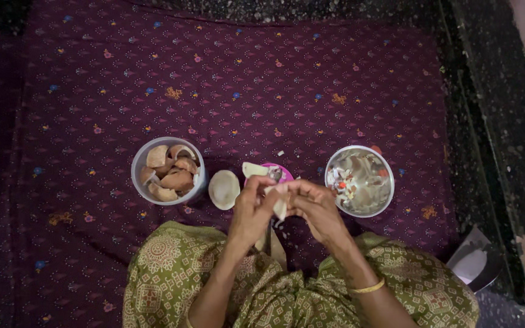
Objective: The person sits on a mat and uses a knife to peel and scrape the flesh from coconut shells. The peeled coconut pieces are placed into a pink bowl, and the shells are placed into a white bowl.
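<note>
Holding one pale coconut piece (279, 205) between both closed hands, left hand (251, 209) and right hand (315, 206), near centre. Sitting left: one steel bowl (138, 167) of brown-skinned coconut chunks, then one white half-shell (223, 189). Lying behind the hands: one pink plate (284, 173). Standing right: one steel bowl of scraps (384, 176).

Maroon cloth (262, 91) w/ two bowls (138, 176), coconut half (223, 189).

On a purple patterned cloth (262, 79), the left hand (251, 209) and right hand (315, 206) together grip a white coconut piece (279, 205). A bowl of coconut shells (166, 170) sits toward the cloth's left edge, a steel bowl (360, 181) toward its right.
</note>
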